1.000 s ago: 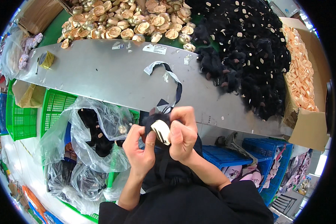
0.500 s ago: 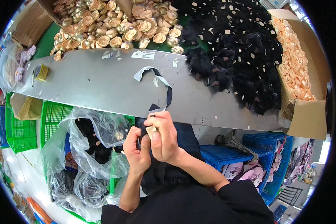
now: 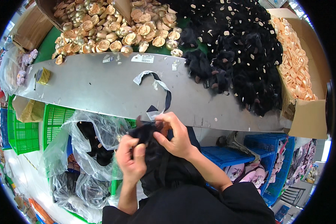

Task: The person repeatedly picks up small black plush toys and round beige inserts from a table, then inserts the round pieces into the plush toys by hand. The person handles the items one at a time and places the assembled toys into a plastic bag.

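Note:
Just off the table's near edge, a small black furry fabric piece [image 3: 145, 132] is stretched between my two hands, blurred by motion. My left hand [image 3: 131, 158] pinches its left side with the fingers curled in and the thumb on top. My right hand [image 3: 176, 139] holds its right side between thumb and fingers, and a brownish patch shows beside them. Right beyond the fingers lies a curved black strip with whitish backing [image 3: 168, 98] on the grey table [image 3: 108, 84]. Its near end reaches the table edge.
Gold and peach cup-shaped shells [image 3: 112, 35] are heaped at the back left. Black furry pieces [image 3: 246, 63] pile up at the right, beside a carton of peach-coloured parts [image 3: 295, 63]. A tape roll [image 3: 43, 75] stands left. Below are bagged green crates [image 3: 56, 118] and blue crates [image 3: 227, 154].
My hands have moved apart, and the black furry piece now spreads out between them. The pale bit that showed at my right fingers is no longer visible.

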### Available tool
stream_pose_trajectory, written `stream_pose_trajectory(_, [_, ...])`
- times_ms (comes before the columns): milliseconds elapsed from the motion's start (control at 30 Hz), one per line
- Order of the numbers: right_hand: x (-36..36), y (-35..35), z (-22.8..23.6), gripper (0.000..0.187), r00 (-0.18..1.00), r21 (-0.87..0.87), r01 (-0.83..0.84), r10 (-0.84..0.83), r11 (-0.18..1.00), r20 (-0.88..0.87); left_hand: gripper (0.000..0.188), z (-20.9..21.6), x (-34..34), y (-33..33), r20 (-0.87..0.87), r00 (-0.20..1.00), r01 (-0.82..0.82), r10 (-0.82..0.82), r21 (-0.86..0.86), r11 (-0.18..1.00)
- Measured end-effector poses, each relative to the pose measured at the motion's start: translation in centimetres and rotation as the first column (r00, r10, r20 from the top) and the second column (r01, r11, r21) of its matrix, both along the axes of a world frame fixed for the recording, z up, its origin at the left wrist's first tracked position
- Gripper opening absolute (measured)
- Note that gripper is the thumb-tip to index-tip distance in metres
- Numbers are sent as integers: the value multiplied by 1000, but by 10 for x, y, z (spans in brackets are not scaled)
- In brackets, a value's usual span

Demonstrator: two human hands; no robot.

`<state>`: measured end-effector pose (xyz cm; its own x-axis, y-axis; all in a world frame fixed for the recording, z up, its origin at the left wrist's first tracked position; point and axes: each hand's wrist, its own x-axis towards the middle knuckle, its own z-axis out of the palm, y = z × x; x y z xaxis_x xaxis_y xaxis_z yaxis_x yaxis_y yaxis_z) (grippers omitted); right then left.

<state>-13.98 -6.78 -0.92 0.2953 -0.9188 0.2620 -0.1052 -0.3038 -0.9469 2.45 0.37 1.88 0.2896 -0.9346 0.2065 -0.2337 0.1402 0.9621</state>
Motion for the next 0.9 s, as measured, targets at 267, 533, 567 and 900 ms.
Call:
stream_pose_trajectory(267, [-28,-128,40,12,955,-180,141,-181,974,-233,20,-14,119,61,282,840,-503,464,86,860])
stream_pose_trajectory(533, [66,-277,30,41,644,-123,117,-170,985,-746,18,-119,149,43,100,853,-517,513,305,800])
stream_pose_trajectory(567, [69,-278,23,40,671,-164,111,-196,980,-715,15,-122,149,44,134,857,-513,497,317,798])
stream_pose_trajectory(900, [-40,-291,41,23,748,400,-10,-258,917,611,32,-103,121,30,37,947,-316,320,299,900])
